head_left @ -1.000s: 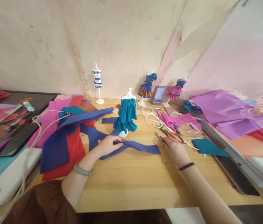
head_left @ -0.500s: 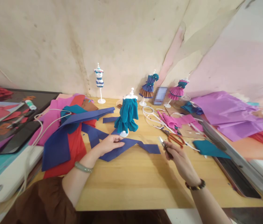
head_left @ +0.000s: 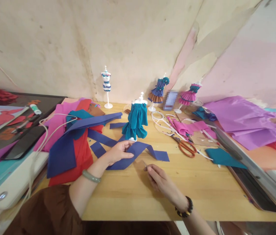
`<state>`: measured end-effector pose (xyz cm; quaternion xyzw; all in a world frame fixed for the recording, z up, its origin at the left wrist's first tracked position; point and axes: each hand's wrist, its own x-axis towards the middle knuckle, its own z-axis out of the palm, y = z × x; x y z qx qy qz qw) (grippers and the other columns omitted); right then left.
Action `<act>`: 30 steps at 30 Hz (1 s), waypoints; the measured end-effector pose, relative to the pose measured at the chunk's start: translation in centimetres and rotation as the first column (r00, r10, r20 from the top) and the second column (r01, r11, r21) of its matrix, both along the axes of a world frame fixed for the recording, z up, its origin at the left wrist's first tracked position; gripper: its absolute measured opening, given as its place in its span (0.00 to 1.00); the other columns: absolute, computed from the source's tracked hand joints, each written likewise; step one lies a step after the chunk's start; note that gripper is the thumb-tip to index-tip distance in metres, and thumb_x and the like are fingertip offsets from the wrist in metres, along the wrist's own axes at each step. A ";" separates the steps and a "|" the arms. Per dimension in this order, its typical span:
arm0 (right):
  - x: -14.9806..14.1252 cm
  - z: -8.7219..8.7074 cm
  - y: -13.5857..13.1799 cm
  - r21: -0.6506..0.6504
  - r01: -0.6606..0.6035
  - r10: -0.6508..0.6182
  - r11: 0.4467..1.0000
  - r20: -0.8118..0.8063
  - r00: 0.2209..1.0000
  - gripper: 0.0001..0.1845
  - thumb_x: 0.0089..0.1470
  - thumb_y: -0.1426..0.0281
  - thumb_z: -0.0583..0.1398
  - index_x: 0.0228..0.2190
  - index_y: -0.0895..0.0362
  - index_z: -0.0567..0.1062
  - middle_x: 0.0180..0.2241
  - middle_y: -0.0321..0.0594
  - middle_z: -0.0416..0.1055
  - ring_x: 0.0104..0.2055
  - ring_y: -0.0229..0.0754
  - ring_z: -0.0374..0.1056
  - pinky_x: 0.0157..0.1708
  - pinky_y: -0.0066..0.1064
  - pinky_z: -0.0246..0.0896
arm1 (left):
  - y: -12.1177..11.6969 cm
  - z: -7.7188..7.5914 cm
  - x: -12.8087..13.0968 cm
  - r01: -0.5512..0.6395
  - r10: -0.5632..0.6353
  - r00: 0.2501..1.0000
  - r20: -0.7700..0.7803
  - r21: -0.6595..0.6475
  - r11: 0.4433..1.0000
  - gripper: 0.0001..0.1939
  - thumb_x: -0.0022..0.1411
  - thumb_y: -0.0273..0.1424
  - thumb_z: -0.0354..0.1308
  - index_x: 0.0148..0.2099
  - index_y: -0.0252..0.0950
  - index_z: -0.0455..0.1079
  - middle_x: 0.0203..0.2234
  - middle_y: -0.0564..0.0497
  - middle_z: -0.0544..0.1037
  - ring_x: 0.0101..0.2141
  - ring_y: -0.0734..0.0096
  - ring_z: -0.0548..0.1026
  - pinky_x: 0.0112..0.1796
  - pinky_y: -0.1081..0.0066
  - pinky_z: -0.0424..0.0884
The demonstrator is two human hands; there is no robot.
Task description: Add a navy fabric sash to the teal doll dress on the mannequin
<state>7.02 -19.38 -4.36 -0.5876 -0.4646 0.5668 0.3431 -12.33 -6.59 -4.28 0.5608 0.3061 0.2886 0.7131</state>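
As the head view shows, our L hand (head_left: 120,153) has the blue strip (head_left: 139,149) b/w thumb & fingers, tho how firmly we can't tell; the strip lies bent over itself above the table (head_left: 128,199), free end off to the R. Our R hand (head_left: 158,177) is curled round a small tool (head_left: 146,167), mostly hidden, its tip near the strip but apart from it.

Main risk, we'd say: if that tip is sharp & our L grip slips, it could nick our fingers or the cloth, esp. w/ those folds. The teal-dressed mannequin (head_left: 136,118) stands upright just behind our L hand, so a careless knuckle or a strip caught on its base might topple it. Other blue pieces (head_left: 98,150) sit close by on the L & could tangle w/ ours. A wide R swing might knock the orange-handled scissors (head_left: 187,148) into the pink scraps (head_left: 194,126).
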 end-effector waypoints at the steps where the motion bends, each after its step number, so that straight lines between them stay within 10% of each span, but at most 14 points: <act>1: -0.1 -0.1 0.1 0.004 -0.003 0.003 1.000 0.011 1.000 0.28 0.52 0.41 0.53 0.29 0.54 0.64 0.18 0.26 0.52 0.17 0.31 0.47 0.16 0.27 0.41 | 0.0 -0.1 0.0 0.000 0.000 1.000 0.000 0.009 1.000 0.31 0.45 0.24 0.68 0.53 0.35 0.68 0.53 0.43 0.74 0.54 0.59 0.70 0.53 0.60 0.65; 30: -0.8 -0.4 0.4 -0.065 0.003 -0.006 0.998 -0.056 0.998 0.31 0.46 0.38 0.56 0.29 0.55 0.65 0.17 0.23 0.50 0.15 0.28 0.43 0.14 0.25 0.37 | -0.8 -0.6 0.5 0.078 -0.040 0.984 -0.176 0.219 0.973 0.27 0.49 0.32 0.66 0.54 0.39 0.73 0.36 0.51 0.77 0.37 0.65 0.72 0.39 0.69 0.67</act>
